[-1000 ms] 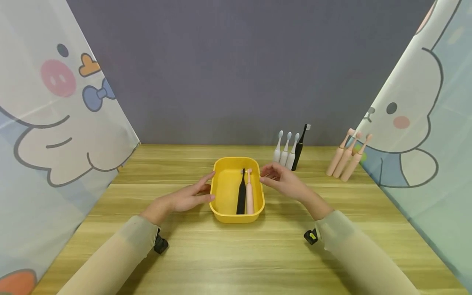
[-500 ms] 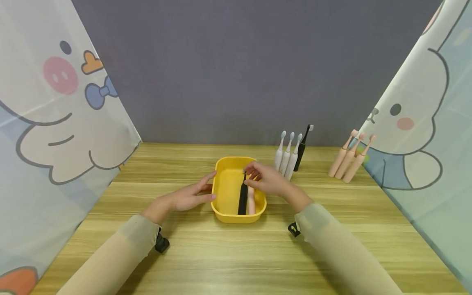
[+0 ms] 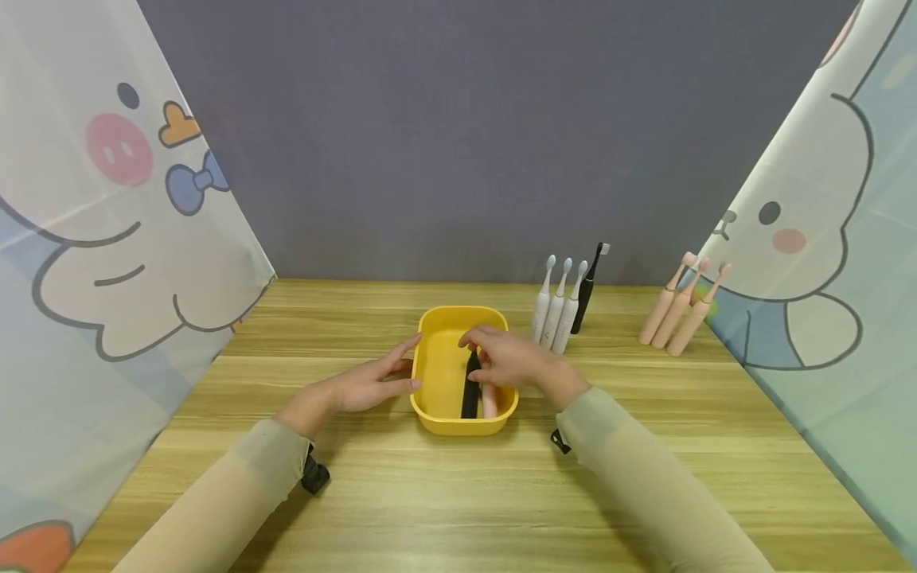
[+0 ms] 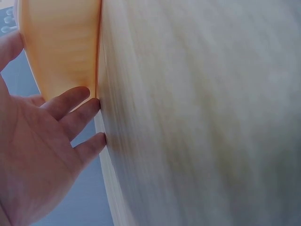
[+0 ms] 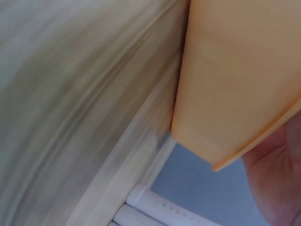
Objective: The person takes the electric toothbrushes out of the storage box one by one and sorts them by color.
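Observation:
A yellow plastic box (image 3: 430, 398) sits on the table, with a black electric toothbrush (image 3: 470, 396) and a pink electric toothbrush (image 3: 489, 404) lying side by side in its right half. My left hand (image 3: 368, 385) rests against the box's left wall with fingers spread; the left wrist view shows fingertips along the wall near the tabletop. Over the box's right rim reaches my right hand (image 3: 510, 358), its thumb and fingers bent and apart on either side of the black toothbrush's upper part. It hides both brush heads. The box wall blocks these fingers in the right wrist view.
Behind the box to the right stand three white electric toothbrushes (image 3: 555, 318) and one black electric toothbrush (image 3: 585, 298). Three pink electric toothbrushes (image 3: 677, 312) stand further right. A grey panel (image 3: 458, 143) closes off the back, and printed cloths hang at both sides.
My right hand has moved from beside the box's right rim inward and down, over the two toothbrushes lying in it. The left hand keeps its place at the left wall.

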Action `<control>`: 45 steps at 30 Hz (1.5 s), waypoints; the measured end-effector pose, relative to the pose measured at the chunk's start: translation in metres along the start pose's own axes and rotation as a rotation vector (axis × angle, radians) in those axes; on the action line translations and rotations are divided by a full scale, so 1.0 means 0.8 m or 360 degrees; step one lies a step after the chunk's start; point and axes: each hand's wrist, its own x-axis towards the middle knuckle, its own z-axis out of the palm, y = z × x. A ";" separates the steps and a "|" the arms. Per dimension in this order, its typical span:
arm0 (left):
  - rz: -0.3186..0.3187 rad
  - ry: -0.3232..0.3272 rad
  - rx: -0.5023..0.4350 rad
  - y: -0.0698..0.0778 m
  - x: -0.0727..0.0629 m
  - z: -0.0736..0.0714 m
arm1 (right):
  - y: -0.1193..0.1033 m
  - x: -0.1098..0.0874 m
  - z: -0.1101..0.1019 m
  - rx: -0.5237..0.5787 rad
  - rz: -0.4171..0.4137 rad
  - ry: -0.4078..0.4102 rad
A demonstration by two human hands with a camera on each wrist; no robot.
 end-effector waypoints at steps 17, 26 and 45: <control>-0.0025 0.0013 -0.0016 -0.002 -0.001 0.005 | -0.007 0.030 0.013 0.0118 0.0063 -0.0149; -0.0022 0.0008 -0.0037 0.001 0.001 0.006 | -0.004 0.030 0.023 -0.0027 0.0033 -0.0134; 0.0018 -0.0020 -0.0017 -0.001 0.001 0.001 | -0.011 0.032 0.026 -0.0223 0.0050 -0.0193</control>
